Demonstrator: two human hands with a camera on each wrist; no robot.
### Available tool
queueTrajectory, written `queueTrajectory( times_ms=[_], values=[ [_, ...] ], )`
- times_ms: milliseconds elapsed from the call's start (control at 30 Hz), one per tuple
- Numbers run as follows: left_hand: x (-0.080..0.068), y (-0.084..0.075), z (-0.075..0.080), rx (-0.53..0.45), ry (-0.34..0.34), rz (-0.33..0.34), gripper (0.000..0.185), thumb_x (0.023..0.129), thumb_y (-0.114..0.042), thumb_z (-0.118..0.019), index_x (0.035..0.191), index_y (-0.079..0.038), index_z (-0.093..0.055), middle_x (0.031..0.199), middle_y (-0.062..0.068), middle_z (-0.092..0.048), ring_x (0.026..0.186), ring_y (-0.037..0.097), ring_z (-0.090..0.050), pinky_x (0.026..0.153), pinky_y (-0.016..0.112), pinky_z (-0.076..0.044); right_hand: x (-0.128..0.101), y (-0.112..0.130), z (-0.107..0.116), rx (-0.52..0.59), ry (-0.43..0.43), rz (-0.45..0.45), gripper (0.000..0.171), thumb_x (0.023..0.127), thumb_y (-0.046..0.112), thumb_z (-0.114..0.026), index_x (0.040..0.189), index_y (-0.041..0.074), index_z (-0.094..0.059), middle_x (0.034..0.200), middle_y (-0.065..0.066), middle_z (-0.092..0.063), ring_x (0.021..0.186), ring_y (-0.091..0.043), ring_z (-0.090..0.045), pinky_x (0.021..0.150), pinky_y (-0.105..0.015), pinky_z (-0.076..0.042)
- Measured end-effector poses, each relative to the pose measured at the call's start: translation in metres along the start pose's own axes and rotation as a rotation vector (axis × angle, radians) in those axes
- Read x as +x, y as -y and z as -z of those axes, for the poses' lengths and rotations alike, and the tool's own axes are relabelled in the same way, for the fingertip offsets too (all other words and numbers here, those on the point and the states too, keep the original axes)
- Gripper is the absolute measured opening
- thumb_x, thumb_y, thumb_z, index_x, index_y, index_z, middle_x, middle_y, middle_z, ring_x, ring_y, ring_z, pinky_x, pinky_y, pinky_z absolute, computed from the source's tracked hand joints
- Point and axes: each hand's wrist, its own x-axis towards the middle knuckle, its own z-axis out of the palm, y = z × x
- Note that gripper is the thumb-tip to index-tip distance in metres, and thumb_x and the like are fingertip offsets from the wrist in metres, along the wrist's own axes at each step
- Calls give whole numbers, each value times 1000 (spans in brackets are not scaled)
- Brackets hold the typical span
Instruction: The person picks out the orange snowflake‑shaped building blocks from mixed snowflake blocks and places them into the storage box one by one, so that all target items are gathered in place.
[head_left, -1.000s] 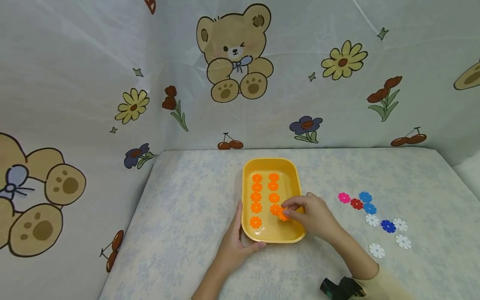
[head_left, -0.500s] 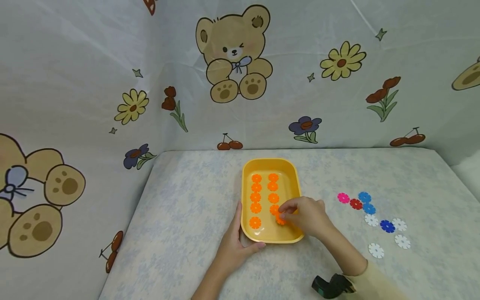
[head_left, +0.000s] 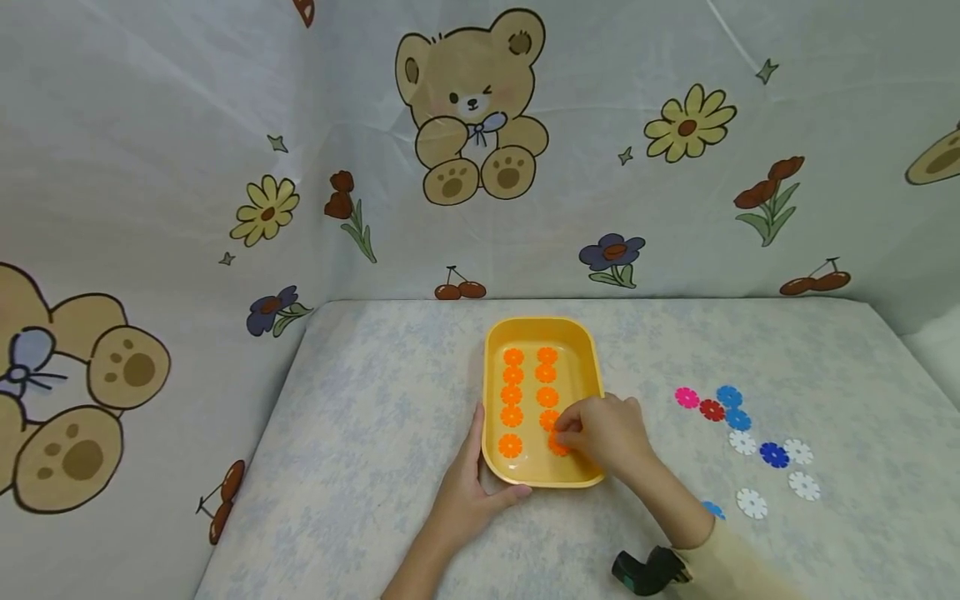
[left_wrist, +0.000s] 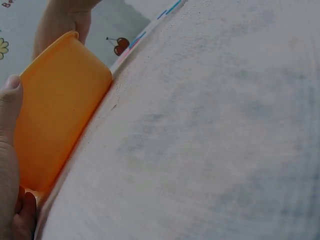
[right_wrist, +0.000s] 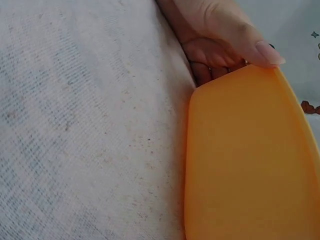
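Note:
A yellow tray sits on the table with two columns of orange flower-shaped discs inside, such as one orange disc at the near left. My left hand grips the tray's near left corner, thumb on the front rim and fingers along the side. The right wrist view shows that thumb over the rim. My right hand reaches over the tray's right edge and pinches an orange flower-shaped disc at the near end of the right column. Its fingertips partly hide that disc.
Right of the tray lie several loose flower-shaped discs: pink, red, light blue, dark blue and white. Another light blue disc shows beside the right forearm. A patterned cloth wall stands behind the table.
My right hand has moved slightly left and nearer with the orange disc, to the right column's near end. A light blue disc has come into view beside the forearm. The left hand stays put.

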Motion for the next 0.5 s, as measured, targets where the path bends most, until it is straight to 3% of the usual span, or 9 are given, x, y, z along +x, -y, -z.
queueTrajectory(
  times_ms=[500],
  values=[
    [0,-2,0,1,-3,10,117,79,-45,-82,161,-29,-1,166,-13,-8,153,11,-16,120,26,-21,-3,2,-3,-99,-43,18,16,71,32,-89,69,23,-75,60,14,-61,70,-17,-49,68,-37,-28]
  ],
)
